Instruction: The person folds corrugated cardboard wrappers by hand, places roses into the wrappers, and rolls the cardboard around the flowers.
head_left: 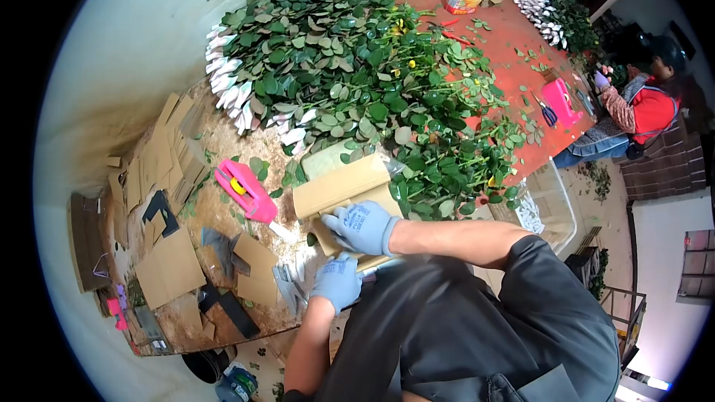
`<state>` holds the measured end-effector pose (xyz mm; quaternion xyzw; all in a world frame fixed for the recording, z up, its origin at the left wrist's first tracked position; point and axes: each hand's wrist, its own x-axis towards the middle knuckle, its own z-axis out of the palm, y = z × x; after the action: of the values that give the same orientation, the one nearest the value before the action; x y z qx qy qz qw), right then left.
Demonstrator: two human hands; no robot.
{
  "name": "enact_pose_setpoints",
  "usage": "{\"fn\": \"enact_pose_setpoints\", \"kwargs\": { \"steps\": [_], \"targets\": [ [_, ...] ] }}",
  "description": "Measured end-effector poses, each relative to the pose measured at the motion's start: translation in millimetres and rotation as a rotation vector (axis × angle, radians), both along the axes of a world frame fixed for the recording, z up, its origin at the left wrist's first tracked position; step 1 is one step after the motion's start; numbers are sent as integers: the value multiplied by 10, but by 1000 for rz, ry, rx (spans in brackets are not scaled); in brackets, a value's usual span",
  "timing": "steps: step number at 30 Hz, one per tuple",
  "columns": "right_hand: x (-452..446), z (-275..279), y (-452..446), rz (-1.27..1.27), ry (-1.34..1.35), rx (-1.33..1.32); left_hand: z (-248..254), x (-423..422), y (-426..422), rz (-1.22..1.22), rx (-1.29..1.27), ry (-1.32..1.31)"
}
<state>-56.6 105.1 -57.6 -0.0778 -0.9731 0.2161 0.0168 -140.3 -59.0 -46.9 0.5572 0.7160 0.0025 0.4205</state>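
A folded sheet of brown cardboard (339, 187) lies in front of me at the table's near edge. My right hand (363, 228), in a grey-blue glove, presses over its fold with the fingers curled on the board. Lower down, my left hand (337, 283), gloved alike, is closed at the cardboard's near corner; its fingertips are partly hidden. Left of the hands stands a pink tape dispenser (246, 190) with a yellow core. Scissors (289, 288) lie beside my left hand. Rose stems with green leaves (320, 67) are heaped beyond the cardboard, their heads in white wraps (231, 89).
Cardboard sheets (164, 149) are stacked at the left, with loose pieces (171, 275) nearer. Red pruning shears (450, 32) and a second pink dispenser (560, 102) rest on the red tabletop (506, 59). A clear bin (567, 205) stands right. A co-worker (648, 104) sits at the far right.
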Motion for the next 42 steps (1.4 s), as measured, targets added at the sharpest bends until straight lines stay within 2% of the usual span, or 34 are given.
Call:
{"fn": "enact_pose_setpoints", "kwargs": {
  "steps": [2, 4, 5, 7, 9, 12, 14, 15, 17, 19, 21, 23, 25, 29, 31, 35, 39, 42],
  "targets": [
    [-135, 277, 211, -35, 166, 27, -82, 22, -80, -11, 58, 48],
    [-402, 455, 692, -91, 136, 24, -103, 12, -93, -25, 103, 86],
    [-539, 216, 965, -158, 350, 35, -75, 12, -77, -28, 108, 87],
    [-818, 75, 1534, -313, 137, 10, 5, 27, -33, -12, 57, 72],
    [-974, -19, 1961, -399, 90, 12, -8, 40, -58, 2, 83, 90],
    [-1227, -484, 2437, -421, 126, 26, -32, 49, -33, 34, 85, 76],
    [-1304, -651, 2579, -441, -43, 146, -18, 39, -30, 16, 95, 82],
    [-1281, -601, 2557, -406, -217, 185, -36, 33, -53, -4, 107, 88],
    [-1261, -736, 2544, -377, -279, 220, -139, 23, -116, -8, 165, 59],
    [-1185, -718, 2374, -344, -166, 422, -203, 15, -142, -10, 153, 80],
    [-1039, -636, 2223, -268, -76, 507, -213, 20, -141, -7, 147, 81],
    [-975, -657, 2207, -251, -126, 516, -221, 27, -142, 6, 145, 83],
    [-890, -683, 2262, -363, -279, 459, -205, 23, -130, -10, 141, 95],
    [-854, -724, 2356, -285, -321, 558, -49, 39, -70, 41, 87, 82],
    [-862, -571, 2367, -194, -316, 614, 20, 49, -63, 43, 125, 78],
    [-777, -139, 2398, -192, -138, 740, -74, 53, -87, 49, 155, 83],
    [-645, 504, 2421, -257, 291, 744, -206, 62, -139, 48, 102, 68],
    [-482, 896, 2342, -264, 422, 728, -226, 53, -152, 39, 118, 94]
  ]
}}
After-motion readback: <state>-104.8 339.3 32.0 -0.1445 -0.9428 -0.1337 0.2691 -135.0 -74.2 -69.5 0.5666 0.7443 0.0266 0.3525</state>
